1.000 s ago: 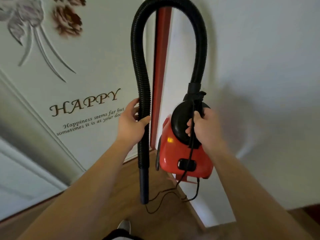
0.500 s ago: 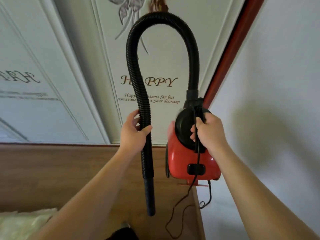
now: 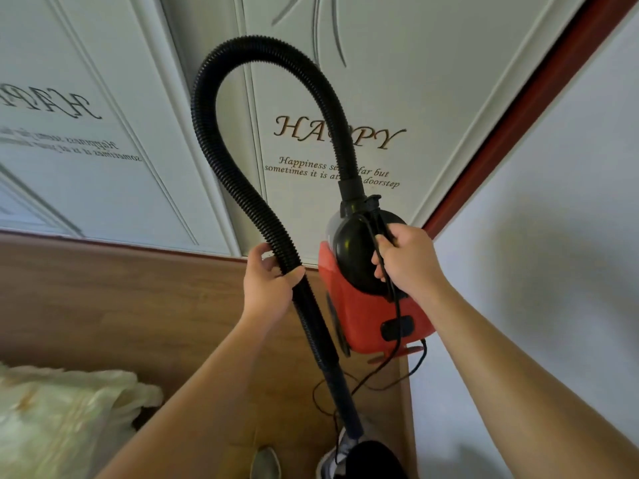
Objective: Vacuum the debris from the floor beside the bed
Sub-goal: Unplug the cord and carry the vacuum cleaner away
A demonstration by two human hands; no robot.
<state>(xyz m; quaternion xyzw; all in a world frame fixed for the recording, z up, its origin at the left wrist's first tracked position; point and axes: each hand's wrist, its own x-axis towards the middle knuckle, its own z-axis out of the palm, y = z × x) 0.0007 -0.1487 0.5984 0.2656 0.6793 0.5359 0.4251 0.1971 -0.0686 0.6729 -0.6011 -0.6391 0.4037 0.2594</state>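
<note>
1. Step in hand: carrying. The vacuum (image 3: 359,316) hangs clear of the wooden floor (image 3: 138,299). No debris can be made out.
2. The left hand (image 3: 268,285) wraps the ribbed black hose (image 3: 207,133) just above its smooth, rigid nozzle (image 3: 339,392), which points down toward the floor's near edge.
3. The right hand (image 3: 408,264) grasps the top of the glossy red-and-black body, with the thin cord (image 3: 398,316) caught under its fingers.
4. Next, as judged: lower the nozzle to the floor beside the crinkled pale bedding (image 3: 58,420).
</note>
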